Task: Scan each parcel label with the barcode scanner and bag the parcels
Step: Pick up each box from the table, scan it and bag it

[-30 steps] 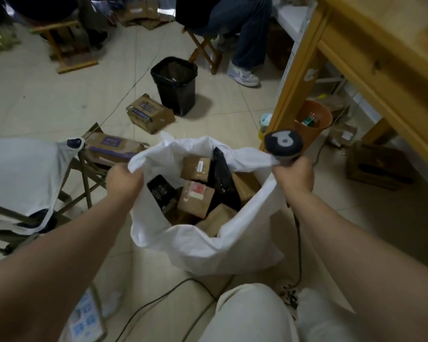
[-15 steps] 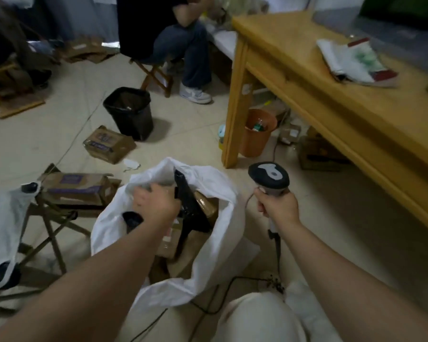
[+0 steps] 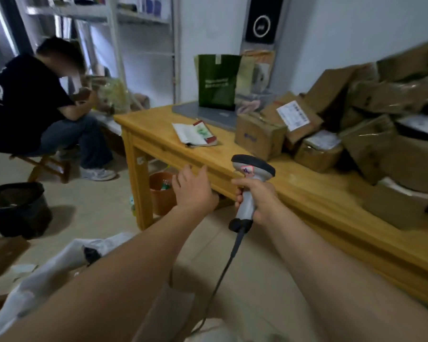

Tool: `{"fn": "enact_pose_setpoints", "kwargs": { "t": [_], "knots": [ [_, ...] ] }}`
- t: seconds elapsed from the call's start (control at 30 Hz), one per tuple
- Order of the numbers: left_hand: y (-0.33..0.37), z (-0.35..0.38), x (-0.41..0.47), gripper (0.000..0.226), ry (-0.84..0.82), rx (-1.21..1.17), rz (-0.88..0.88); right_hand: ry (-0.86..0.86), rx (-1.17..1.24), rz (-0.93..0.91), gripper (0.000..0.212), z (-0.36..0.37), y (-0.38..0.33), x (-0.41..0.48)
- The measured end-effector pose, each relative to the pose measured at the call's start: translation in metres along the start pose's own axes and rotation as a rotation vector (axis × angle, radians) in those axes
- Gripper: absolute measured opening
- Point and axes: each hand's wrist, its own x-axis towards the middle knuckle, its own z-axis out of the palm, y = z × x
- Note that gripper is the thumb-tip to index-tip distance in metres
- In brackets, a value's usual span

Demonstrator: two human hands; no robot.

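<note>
My right hand (image 3: 257, 196) grips the handle of a grey corded barcode scanner (image 3: 250, 174), held upright in front of the wooden table (image 3: 307, 191). My left hand (image 3: 193, 188) is raised in the air with its fingers spread, holding nothing, just short of the table's front edge. A heap of brown cardboard parcels (image 3: 356, 129) covers the right part of the table; one box shows a white label (image 3: 293, 115). The white bag (image 3: 59, 262) lies low on the floor at the lower left, partly hidden by my left arm.
A seated person in dark clothes (image 3: 35, 107) is at the left. A black bin (image 3: 17, 208) stands on the floor, an orange bucket (image 3: 162, 191) under the table. On the table lie a green paper bag (image 3: 218, 80), a grey laptop (image 3: 208, 114) and an open booklet (image 3: 195, 133).
My view has swung up from the bag to the table. My left hand has left the bag and risen toward the table, fingers spread. The right hand still holds the scanner.
</note>
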Motion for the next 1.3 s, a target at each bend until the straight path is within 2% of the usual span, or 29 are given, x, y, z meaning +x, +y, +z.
{"fn": "enact_pose_setpoints", "kwargs": {
  "t": [0.1, 0.27, 0.4, 0.57, 0.67, 0.83, 0.97, 1.07, 1.2, 1.3],
  "knots": [
    [0.036, -0.002, -0.013, 0.077, 0.028, 0.007, 0.061, 0.028, 0.054, -0.063, 0.015, -0.035, -0.017, -0.017],
    [0.097, -0.001, -0.019, 0.077, -0.037, -0.039, 0.139, 0.067, 0.095, -0.133, 0.02, -0.103, -0.043, -0.029],
    [0.132, 0.002, 0.001, 0.073, -0.031, 0.013, 0.25, 0.075, 0.14, -0.141, 0.015, -0.146, -0.057, -0.019],
    [0.162, 0.005, 0.05, 0.065, -0.023, 0.046, 0.353, 0.129, 0.135, -0.164, 0.011, -0.158, -0.067, 0.015],
    [0.179, 0.01, 0.086, 0.072, -0.003, 0.203, 0.44, 0.149, 0.094, -0.175, 0.012, -0.158, -0.07, 0.042],
    [0.207, 0.021, 0.137, 0.094, -0.059, 0.598, 0.634, 0.156, 0.104, -0.14, 0.013, -0.156, -0.075, 0.079],
    [0.216, 0.031, 0.169, 0.091, -0.071, 0.861, 0.733, 0.155, 0.163, -0.108, 0.015, -0.155, -0.075, 0.093],
    [0.218, 0.037, 0.182, 0.094, -0.069, 0.907, 0.779, 0.16, 0.153, -0.106, 0.015, -0.158, -0.071, 0.098],
    [0.216, 0.031, 0.181, 0.1, 0.049, 0.969, 0.823, 0.18, 0.112, -0.124, 0.016, -0.161, -0.062, 0.098],
    [0.2, 0.02, 0.166, 0.104, 0.093, 0.857, 0.781, 0.185, 0.115, -0.121, 0.012, -0.159, -0.057, 0.092]
  ]
}}
